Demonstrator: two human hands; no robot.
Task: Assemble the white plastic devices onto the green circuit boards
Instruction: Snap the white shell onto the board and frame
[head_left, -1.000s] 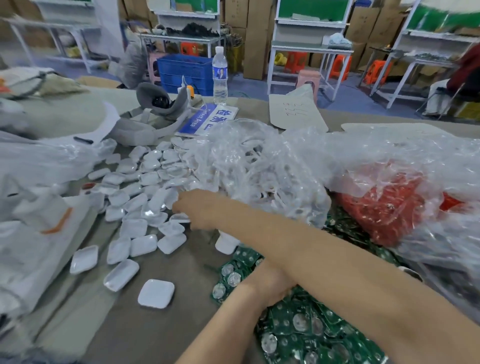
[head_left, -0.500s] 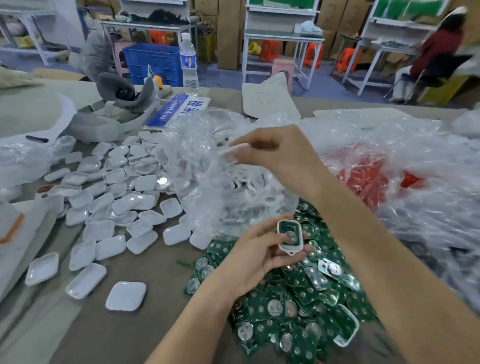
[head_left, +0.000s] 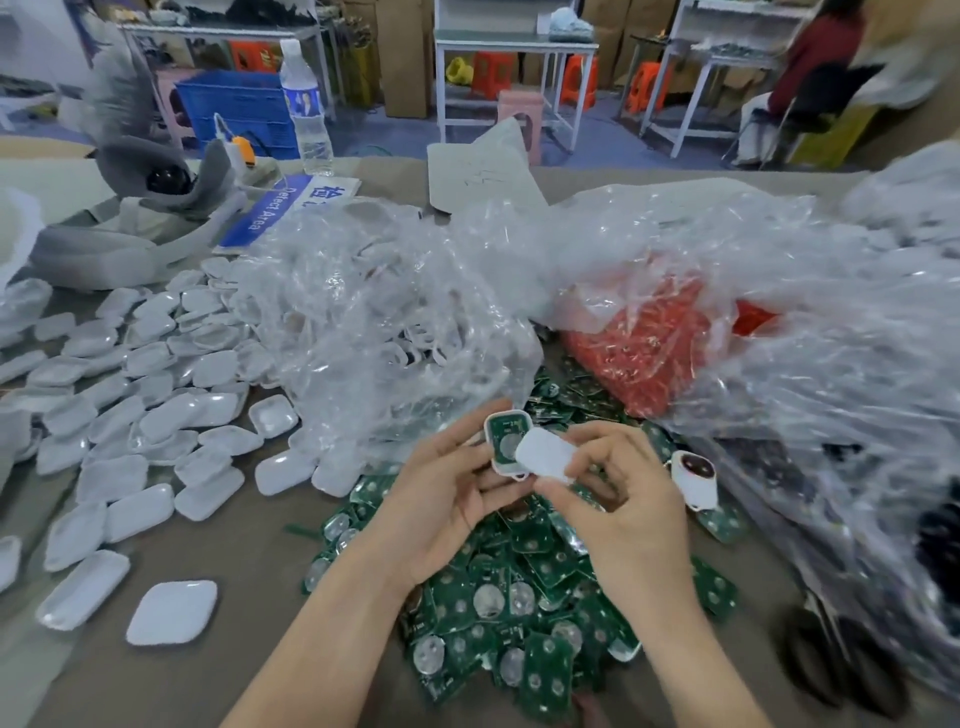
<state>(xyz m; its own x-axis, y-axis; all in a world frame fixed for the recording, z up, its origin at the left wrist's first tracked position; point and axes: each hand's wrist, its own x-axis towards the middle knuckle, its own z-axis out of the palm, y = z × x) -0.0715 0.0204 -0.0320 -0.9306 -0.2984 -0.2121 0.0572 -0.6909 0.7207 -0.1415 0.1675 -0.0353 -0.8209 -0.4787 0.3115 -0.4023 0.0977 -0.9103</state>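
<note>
My left hand (head_left: 452, 493) holds a white plastic shell with a green circuit board (head_left: 505, 439) seated in it, face up. My right hand (head_left: 623, 499) pinches a white plastic cover (head_left: 545, 452) and has it tilted against the right side of that shell. Both hands hover over a heap of loose green circuit boards (head_left: 519, 597) on the table. Several white plastic pieces (head_left: 150, 415) lie spread across the left of the table. Another white shell with a dark inside (head_left: 696, 475) lies just right of my right hand.
A crumpled clear bag of white parts (head_left: 374, 322) sits behind my hands. A clear bag with red parts (head_left: 660, 338) lies to the right. A water bottle (head_left: 306, 104), a blue sign (head_left: 270, 213) and grey cloth (head_left: 130, 234) are at the back left. A person sits far right.
My right hand has come down from the clear bag with a white cover and brought it against the shell in my left hand. The left hand has lifted the shell slightly.
</note>
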